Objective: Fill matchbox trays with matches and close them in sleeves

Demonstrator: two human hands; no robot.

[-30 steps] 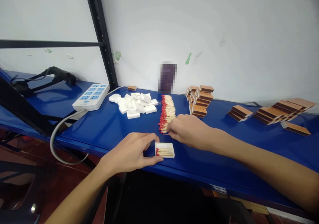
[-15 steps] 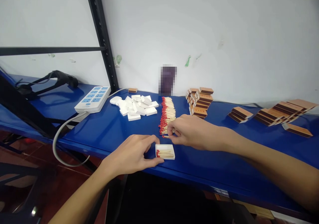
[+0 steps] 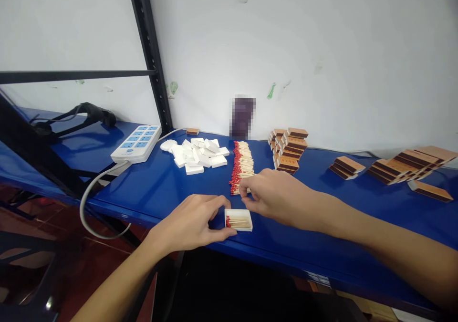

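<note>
My left hand [image 3: 195, 222] curls around the left end of a small white matchbox tray [image 3: 247, 214], thumb at the near edge and index finger at the far corner. Inside the tray, several red-headed matches [image 3: 239, 223] lie side by side, heads to the left. Just beyond it, my right hand [image 3: 277, 195] has its thumb and index finger bent into a pinch at the near end of a long row of matches [image 3: 243, 162]. Whatever is between those fingertips is hidden. The row's heads also point left.
A pile of white trays [image 3: 200, 155] sits on the blue table [image 3: 193, 186], left of the match row. Brown matchbox sleeves [image 3: 291, 145] are stacked to the right, with more sleeves [image 3: 404, 164] farther right. A power strip [image 3: 138, 143] stands beside a black metal post [image 3: 152, 50].
The single match lying slightly apart by my right fingertips no longer shows there. My right hand has shifted slightly at the row's near end. My left hand stays on the tray.
</note>
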